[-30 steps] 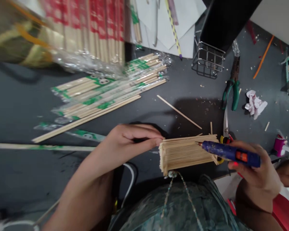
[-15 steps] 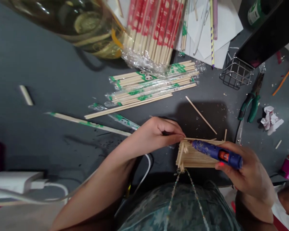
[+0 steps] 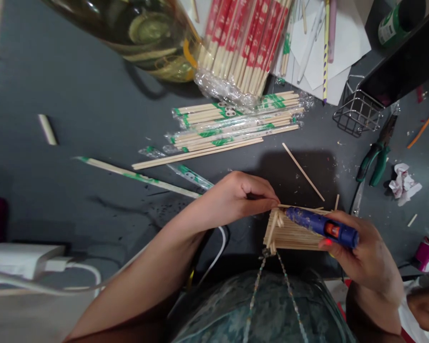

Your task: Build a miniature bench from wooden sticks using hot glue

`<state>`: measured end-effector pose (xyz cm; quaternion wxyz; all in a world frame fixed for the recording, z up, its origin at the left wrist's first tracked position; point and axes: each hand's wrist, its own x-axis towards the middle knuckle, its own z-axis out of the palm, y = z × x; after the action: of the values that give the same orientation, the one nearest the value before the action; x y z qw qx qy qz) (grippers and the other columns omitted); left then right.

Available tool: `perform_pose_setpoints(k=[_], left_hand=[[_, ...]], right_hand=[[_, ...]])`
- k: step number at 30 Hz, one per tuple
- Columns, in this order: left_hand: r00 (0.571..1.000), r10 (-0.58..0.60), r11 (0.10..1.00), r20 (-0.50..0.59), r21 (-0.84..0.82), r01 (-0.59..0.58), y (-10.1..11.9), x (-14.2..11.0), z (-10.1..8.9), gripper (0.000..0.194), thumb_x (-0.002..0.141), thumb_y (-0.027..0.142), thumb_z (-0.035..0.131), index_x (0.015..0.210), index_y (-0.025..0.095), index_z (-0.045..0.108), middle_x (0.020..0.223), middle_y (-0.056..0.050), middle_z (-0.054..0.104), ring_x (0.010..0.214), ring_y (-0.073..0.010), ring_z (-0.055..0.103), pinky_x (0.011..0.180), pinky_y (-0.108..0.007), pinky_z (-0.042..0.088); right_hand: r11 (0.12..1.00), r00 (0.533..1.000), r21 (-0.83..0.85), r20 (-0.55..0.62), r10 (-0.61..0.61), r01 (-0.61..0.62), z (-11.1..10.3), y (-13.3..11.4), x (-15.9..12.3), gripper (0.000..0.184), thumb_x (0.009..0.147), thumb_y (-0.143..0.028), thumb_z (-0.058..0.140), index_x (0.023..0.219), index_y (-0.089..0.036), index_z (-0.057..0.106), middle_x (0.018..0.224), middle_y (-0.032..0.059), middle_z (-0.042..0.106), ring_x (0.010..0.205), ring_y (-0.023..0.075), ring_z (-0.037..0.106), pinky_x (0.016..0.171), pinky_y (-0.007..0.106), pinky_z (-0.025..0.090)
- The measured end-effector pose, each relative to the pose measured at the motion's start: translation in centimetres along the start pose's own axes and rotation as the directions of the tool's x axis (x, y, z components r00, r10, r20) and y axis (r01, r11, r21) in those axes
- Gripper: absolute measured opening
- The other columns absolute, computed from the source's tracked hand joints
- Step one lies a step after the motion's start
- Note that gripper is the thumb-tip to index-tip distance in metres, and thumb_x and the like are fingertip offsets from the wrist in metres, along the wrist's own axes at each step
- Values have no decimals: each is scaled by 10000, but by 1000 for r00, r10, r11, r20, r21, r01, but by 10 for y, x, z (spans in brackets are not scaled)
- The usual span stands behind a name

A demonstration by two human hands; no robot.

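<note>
My right hand (image 3: pixel 368 252) is wrapped round a blue hot glue gun (image 3: pixel 318 226), which points left. Its nozzle is at the far left corner of a small structure of wooden sticks (image 3: pixel 293 237) laid side by side, with a few short pieces stacked at the left end. With thumb and fingers pinched together, my left hand (image 3: pixel 252 194) grips the end of a thin wooden stick (image 3: pixel 300 207) along the structure's far edge. The gun and my right hand cover the structure's right part.
Paper-wrapped chopsticks (image 3: pixel 236 119) lie beyond my left hand, with a red-wrapped bundle (image 3: pixel 245 47) behind them. A loose stick (image 3: pixel 303 171), pliers (image 3: pixel 378 152), a wire basket (image 3: pixel 357 114) and crumpled paper (image 3: pixel 404 184) are on the right. A large yellowish bottle (image 3: pixel 146 33) lies far left.
The view has shifted slightly, so the tabletop things appear a little further right. Both hands keep nearly the same positions, the glue gun's nozzle still at the same corner.
</note>
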<state>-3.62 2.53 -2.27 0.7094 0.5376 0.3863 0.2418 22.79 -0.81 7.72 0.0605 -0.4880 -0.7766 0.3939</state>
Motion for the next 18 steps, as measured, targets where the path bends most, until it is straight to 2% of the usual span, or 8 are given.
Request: perform_pose_setpoints(k=[18], left_hand=[[1000, 8, 1000, -12, 10, -8, -3, -1, 0, 194, 880, 278, 657, 762, 178, 777, 812, -53, 774, 707, -143, 708, 669, -218, 555]], right_hand=[[1000, 1000, -1, 12, 15, -15, -3, 0, -2, 146, 1010, -374, 563, 1017, -230, 590, 838, 23, 708, 702, 167, 678, 644, 269, 505]])
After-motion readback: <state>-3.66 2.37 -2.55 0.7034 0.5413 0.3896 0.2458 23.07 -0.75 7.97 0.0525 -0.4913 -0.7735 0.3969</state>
